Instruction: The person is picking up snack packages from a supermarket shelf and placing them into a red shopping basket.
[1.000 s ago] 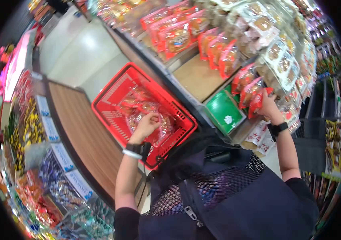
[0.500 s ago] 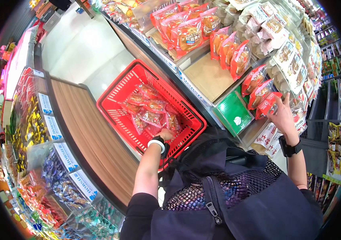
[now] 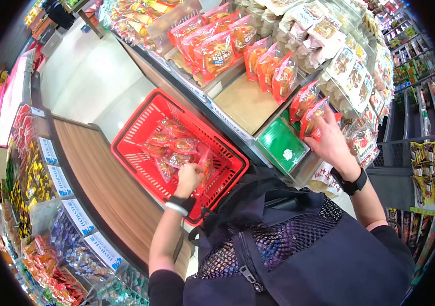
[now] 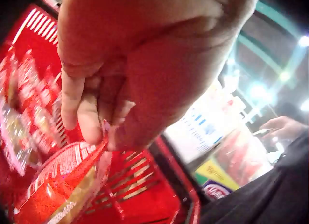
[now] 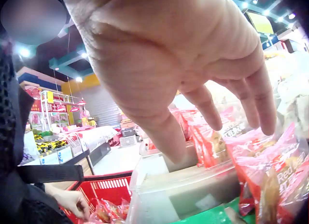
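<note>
In the head view, my left hand (image 3: 191, 178) is down inside a red shopping basket (image 3: 148, 115). It pinches one corner of a red-and-clear bread packet (image 4: 63, 185), which hangs below the fingertips in the left wrist view. Several similar packets (image 3: 174, 143) lie beside it on the basket floor. My right hand (image 3: 329, 143) is over the display at right, thumb and fingers spread apart. Its fingertips are right at the front red bread packets (image 3: 306, 117), marked Red Bean (image 5: 285, 180) in the right wrist view. The hand partly hides the frontmost packet.
Beside the packets sits a green panel (image 3: 283, 143), with a bare brown bin floor (image 3: 250, 102) behind it. More red bread packets (image 3: 217, 53) and white packs (image 3: 350, 71) fill the display. On the left, a wood-topped counter (image 3: 110, 178) borders candy bins (image 3: 77, 250).
My left hand, earlier loose among the basket's packets, now pinches one packet near the basket's near end. My right hand's fingers have spread and shifted left across the front display packets.
</note>
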Tool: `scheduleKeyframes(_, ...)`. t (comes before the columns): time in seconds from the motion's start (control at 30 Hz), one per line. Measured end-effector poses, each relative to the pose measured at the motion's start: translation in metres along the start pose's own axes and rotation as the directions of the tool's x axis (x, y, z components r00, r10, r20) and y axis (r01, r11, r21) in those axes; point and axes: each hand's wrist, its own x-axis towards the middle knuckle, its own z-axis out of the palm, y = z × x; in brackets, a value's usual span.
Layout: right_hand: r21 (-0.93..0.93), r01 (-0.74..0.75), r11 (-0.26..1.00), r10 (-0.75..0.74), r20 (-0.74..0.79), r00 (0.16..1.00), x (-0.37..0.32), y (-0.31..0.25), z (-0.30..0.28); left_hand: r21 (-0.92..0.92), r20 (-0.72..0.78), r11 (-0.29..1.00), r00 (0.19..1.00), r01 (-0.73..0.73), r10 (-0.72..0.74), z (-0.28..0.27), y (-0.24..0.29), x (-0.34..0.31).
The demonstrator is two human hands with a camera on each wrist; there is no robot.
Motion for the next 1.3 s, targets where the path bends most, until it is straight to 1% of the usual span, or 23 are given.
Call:
scheduleKeyframes(0.03,0.015,0.03,0.999,-0.031,0.006,1.0,0.0,-0.002,0.003,-0.054,0.004,0.997,0.998,-0.058,0.058,-0.028,0.018,-0.011)
scheduleKeyframes(0.07,0.138,0.002,0.99,-0.015,0.09,0.996,-0.001,-0.017,-0.004,-0.111,-0.031,0.983,0.989,-0.145,0.143,-0.051,0.033,-0.02)
scheduleKeyframes(0.1,0.257,0.066,0.964,-0.093,0.097,0.991,-0.002,-0.022,0.0,-0.164,-0.069,0.959,0.972,-0.231,0.223,-0.074,0.049,-0.029)
scheduleKeyframes(0.17,0.414,0.256,0.874,-0.314,0.078,0.946,0.0,-0.028,0.016,-0.315,0.011,0.925,0.974,-0.213,0.228,-0.12,0.094,-0.045)
scheduleKeyframes(0.23,0.644,0.238,0.727,-0.42,0.143,0.896,-0.009,-0.051,0.021,-0.491,-0.14,0.789,0.927,-0.37,0.348,-0.147,0.143,-0.059)
scheduleKeyframes(0.27,0.638,0.274,0.72,-0.454,0.133,0.881,-0.01,-0.054,0.025,-0.341,-0.24,0.788,0.858,-0.512,0.454,-0.162,0.167,-0.066)
scheduleKeyframes(0.3,0.637,0.274,0.72,-0.454,0.133,0.881,-0.011,-0.062,0.022,-0.342,-0.241,0.788,0.858,-0.512,0.454,-0.171,0.183,-0.069)
scheduleKeyframes(0.37,0.764,0.126,0.633,-0.414,0.195,0.889,-0.012,-0.068,0.006,-0.298,-0.374,0.692,0.747,-0.658,0.55,-0.181,0.212,-0.07)
scheduleKeyframes(0.43,0.745,0.19,0.64,-0.433,0.145,0.89,-0.008,-0.063,0.011,-0.318,-0.395,0.664,0.731,-0.677,0.556,-0.177,0.219,-0.064)
scheduleKeyframes(0.5,0.818,0.213,0.535,-0.357,-0.01,0.934,-0.003,-0.067,0.011,-0.316,-0.438,0.604,0.677,-0.732,0.591,-0.174,0.233,-0.051)
scheduleKeyframes(0.53,0.811,0.293,0.506,-0.316,-0.142,0.938,0.002,-0.071,0.015,-0.389,-0.431,0.576,0.694,-0.719,0.577,-0.169,0.238,-0.043)
scheduleKeyframes(0.57,0.81,0.302,0.503,-0.319,-0.151,0.936,0.011,-0.076,0.021,-0.381,-0.435,0.575,0.689,-0.724,0.58,-0.163,0.24,-0.032)
scheduleKeyframes(0.63,0.57,0.501,0.651,-0.35,-0.361,0.865,0.034,-0.085,0.037,-0.308,-0.38,0.504,0.59,-0.807,0.712,-0.152,0.242,-0.009)
scheduleKeyframes(0.7,0.626,0.476,0.618,-0.287,-0.383,0.878,0.048,-0.092,0.056,-0.323,-0.372,0.522,0.613,-0.789,0.697,-0.147,0.242,-0.002)
scheduleKeyframes(0.8,0.58,0.485,0.655,-0.195,-0.49,0.85,0.068,-0.1,0.058,-0.276,-0.431,0.52,0.588,-0.808,0.685,-0.153,0.238,0.011)
scheduleKeyframes(0.83,0.586,0.49,0.646,-0.204,-0.485,0.85,0.074,-0.101,0.062,-0.426,-0.321,0.578,0.713,-0.696,0.623,-0.155,0.23,0.016)
scheduleKeyframes(0.9,0.486,0.45,0.749,-0.144,-0.544,0.827,0.102,-0.101,0.072,-0.488,-0.389,0.57,0.749,-0.661,0.536,-0.161,0.227,0.012)
scheduleKeyframes(0.93,0.509,0.389,0.768,-0.126,-0.475,0.871,0.111,-0.107,0.075,-0.384,-0.4,0.655,0.757,-0.651,0.517,-0.162,0.209,0.008)
scheduleKeyframes(1.1,0.442,0.231,0.867,-0.122,-0.262,0.957,0.132,-0.111,0.106,-0.377,-0.204,0.8,0.885,-0.466,0.419,-0.157,0.16,-0.037)
scheduleKeyframes(1.17,0.35,0.099,0.932,-0.089,-0.044,0.995,0.134,-0.113,0.104,-0.407,-0.21,0.808,0.904,-0.426,0.371,-0.157,0.16,-0.047)
scheduleKeyframes(1.2,0.312,0.25,0.917,-0.171,-0.261,0.95,0.123,-0.111,0.11,-0.444,-0.185,0.8,0.915,-0.404,0.359,-0.154,0.15,-0.06)
scheduleKeyframes(1.23,0.312,0.249,0.917,-0.17,-0.259,0.951,0.114,-0.11,0.099,-0.456,-0.161,0.791,0.912,-0.408,0.378,-0.157,0.145,-0.068)
scheduleKeyframes(1.3,0.436,0.467,0.769,-0.367,-0.296,0.882,0.093,-0.11,0.07,-0.496,-0.154,0.778,0.921,-0.385,0.357,-0.155,0.136,-0.084)
